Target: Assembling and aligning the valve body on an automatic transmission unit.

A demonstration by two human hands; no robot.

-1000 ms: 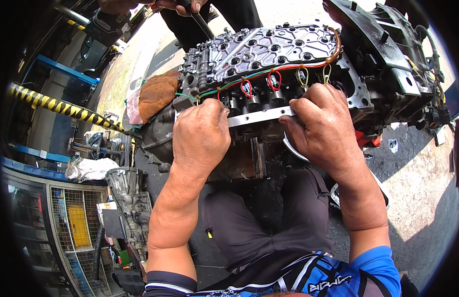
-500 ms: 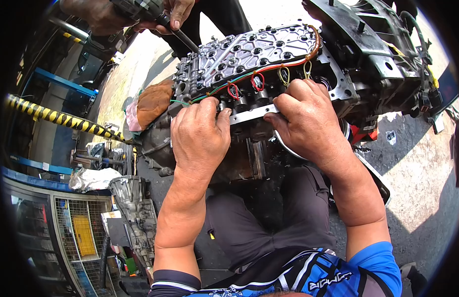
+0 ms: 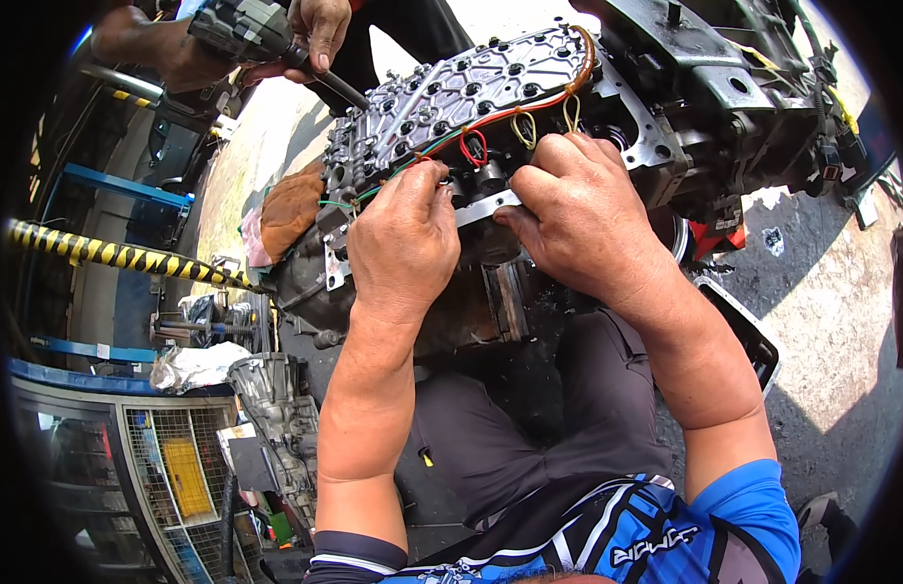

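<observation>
My left hand (image 3: 403,238) has closed fingers among thin wires at the near side of a silver transmission valve body (image 3: 461,88); what they grip is hidden. My right hand (image 3: 573,214) is curled over the silver flange strip (image 3: 490,208), thumb against its near edge. Red and yellow wire loops (image 3: 471,146) hang above black cylindrical solenoids (image 3: 488,173) between and behind my fingers. At top left, a co-worker's hands (image 3: 318,29) hold a black power tool (image 3: 235,34) with a long shaft (image 3: 344,88) reaching the far side of the valve body.
A brown rag (image 3: 291,209) lies on the housing's left end. Striped yellow-black bar (image 3: 121,248), blue rails (image 3: 121,185) and a mesh cabinet (image 3: 179,487) line the left. A spare casing (image 3: 271,409) stands beside my left arm; a black pan (image 3: 739,336) lies right of my knees.
The co-worker's tool has come further into view, lower. The valve body sits higher and left in the picture. My left fingers have shifted up toward the wires and solenoids.
</observation>
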